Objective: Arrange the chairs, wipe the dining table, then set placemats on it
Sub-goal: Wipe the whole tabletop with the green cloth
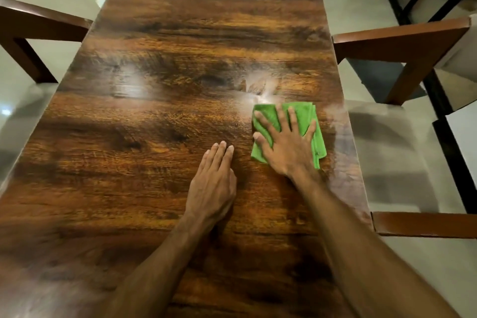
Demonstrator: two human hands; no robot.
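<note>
- While the right hand [285,142] lies flat with fingers spread, it presses the green cloth [308,111] onto the dining table [180,46] near the right edge; nothing is gripped.
- Left hand [214,183]: flat, fingers straight and together, resting on bare wood just left of the cloth; holds nothing.
- Wiping: judged under way. A pale patch [260,85], moisture or glare, sits just beyond the cloth; the left and far stretches are probably not yet done.
- Chairs: left chair [31,23], far right chair [402,41] and near right chair [426,223] are drawn up to the table sides; arranging looks done.
- Placemats: none in view; not yet set.
</note>
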